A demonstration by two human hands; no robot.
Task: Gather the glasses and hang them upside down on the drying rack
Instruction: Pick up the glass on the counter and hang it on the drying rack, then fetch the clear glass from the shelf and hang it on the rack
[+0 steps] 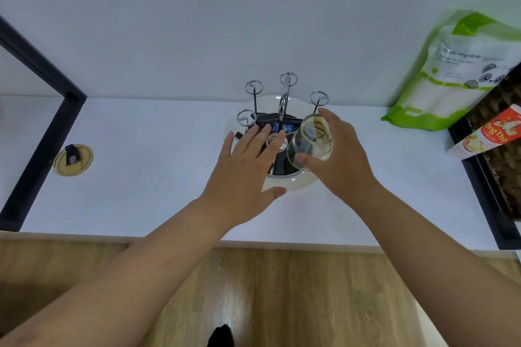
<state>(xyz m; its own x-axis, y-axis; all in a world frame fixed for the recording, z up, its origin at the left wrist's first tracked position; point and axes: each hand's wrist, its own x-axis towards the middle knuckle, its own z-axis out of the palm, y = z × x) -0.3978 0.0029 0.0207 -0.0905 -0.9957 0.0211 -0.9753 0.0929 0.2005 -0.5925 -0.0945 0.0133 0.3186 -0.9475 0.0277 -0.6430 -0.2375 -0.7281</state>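
Here the right hand [342, 158] is grasping a clear glass [311, 140] around its side wall, thumb near the rim at the front and fingers wrapping the far side. The glass is tilting, its open mouth turning toward the camera and down, just above the right side of the rack [282, 132], which is sitting on the white surface [158, 172] against the wall. It is looking light and stiff, but smooth and breakable, and probably slippery if it is wet, so a grasp across the widest part of the wall seems safer than a pinch at the thin rim. Knocking it against a metal peg [319, 98] could chip it.

The left hand [248, 169] is lying released, palm down and fingers spread, hovering over or resting on the near left part of the rack; whether it is touching cannot be told. It seems to be steadying the rack. Both forearms are reaching forward from the lower corners, the right wrist rolling inward to bring the glass over. The four ring-topped pegs in view are carrying nothing.
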